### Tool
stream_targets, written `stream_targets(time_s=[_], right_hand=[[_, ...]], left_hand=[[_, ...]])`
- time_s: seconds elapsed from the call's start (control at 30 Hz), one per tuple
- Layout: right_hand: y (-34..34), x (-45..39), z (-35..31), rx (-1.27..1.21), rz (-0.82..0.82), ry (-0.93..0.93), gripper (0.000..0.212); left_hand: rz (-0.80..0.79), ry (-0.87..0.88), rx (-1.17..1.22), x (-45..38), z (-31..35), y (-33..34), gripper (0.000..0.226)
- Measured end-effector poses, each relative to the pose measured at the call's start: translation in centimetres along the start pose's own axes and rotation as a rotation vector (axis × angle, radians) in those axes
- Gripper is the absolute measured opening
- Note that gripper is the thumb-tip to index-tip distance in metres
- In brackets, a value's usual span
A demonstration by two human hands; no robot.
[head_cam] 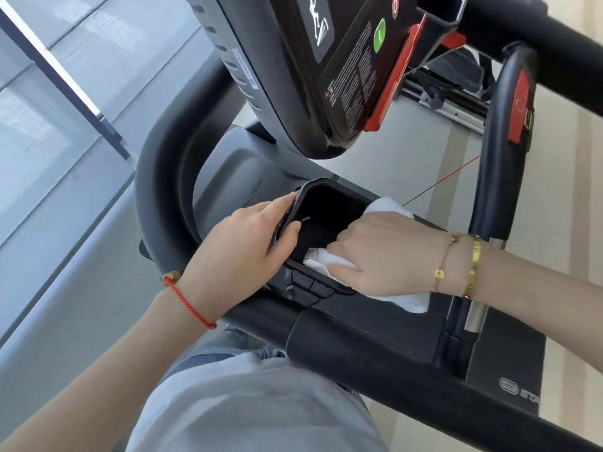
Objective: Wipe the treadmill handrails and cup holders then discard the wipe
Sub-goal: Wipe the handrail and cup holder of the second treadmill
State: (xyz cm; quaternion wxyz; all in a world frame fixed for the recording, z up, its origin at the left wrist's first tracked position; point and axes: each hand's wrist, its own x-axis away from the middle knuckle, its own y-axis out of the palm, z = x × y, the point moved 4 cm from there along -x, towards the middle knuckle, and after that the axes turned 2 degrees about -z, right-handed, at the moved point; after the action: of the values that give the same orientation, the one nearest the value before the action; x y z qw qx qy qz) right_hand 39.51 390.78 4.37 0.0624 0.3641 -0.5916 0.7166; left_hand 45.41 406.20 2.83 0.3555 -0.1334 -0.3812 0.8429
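Observation:
A black cup holder (329, 197) sits in the treadmill's console tray at mid-frame. My right hand (388, 252) grips a white wipe (329, 261) and pushes it down inside the holder; parts of the wipe stick out above and below the hand. My left hand (248, 243) holds the holder's left rim, thumb inside the edge and fingers outside. A black curved handrail (156, 177) loops round the left of the tray, and a padded front handrail (359, 353) runs below my hands.
The console (326, 70) with a green button and red stop key hangs above. A second black grip bar (496, 177) with a red clip stands on the right, with a thin red cord leading off it. The treadmill deck (509, 370) lies below; a glass wall is at the left.

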Motion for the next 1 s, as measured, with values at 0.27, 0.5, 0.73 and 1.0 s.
stream_targets(time_s=[0.27, 0.5, 0.73, 1.0], right_hand=[[0.0, 4.0, 1.1, -0.045, 0.368, -0.12, 0.03], [-2.1, 1.0, 2.7, 0.433, 0.762, -0.417, 0.029], [-1.5, -0.1, 5.1, 0.401, 0.479, -0.438, 0.038], [-1.5, 1.2, 4.9, 0.371, 0.358, -0.385, 0.043]], left_hand=[[0.029, 0.008, -0.022, 0.3, 0.0, 0.0, 0.044], [0.028, 0.03, 0.009, 0.1, 0.1, 0.0, 0.035], [0.056, 0.036, -0.011, 0.2, 0.0, 0.0, 0.041], [0.052, 0.047, -0.012, 0.2, -0.1, 0.4, 0.041]])
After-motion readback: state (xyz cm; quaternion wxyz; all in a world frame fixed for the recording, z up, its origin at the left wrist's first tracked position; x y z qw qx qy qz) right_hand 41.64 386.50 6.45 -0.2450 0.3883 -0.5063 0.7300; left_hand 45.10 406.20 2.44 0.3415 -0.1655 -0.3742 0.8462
